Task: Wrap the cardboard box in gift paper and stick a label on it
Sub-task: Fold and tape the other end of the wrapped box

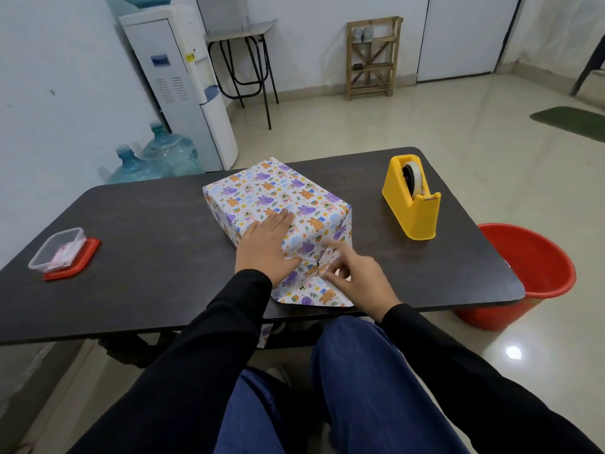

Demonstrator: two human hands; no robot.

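Observation:
A box covered in white gift paper with purple and orange animal prints [278, 198] stands in the middle of the dark table [147, 231]. My left hand [266, 245] lies flat on the near top of the box, fingers straight. My right hand [355, 276] works at the near end of the box, where its fingers pinch a folded side flap of paper [329, 262]. A bottom flap of paper [314, 294] lies spread on the table below that end.
A yellow tape dispenser [412, 199] stands on the table to the right. A clear plastic container [57, 249] sits on its red lid [86, 257] at the left. A red bucket [530, 273] stands on the floor by the table's right corner.

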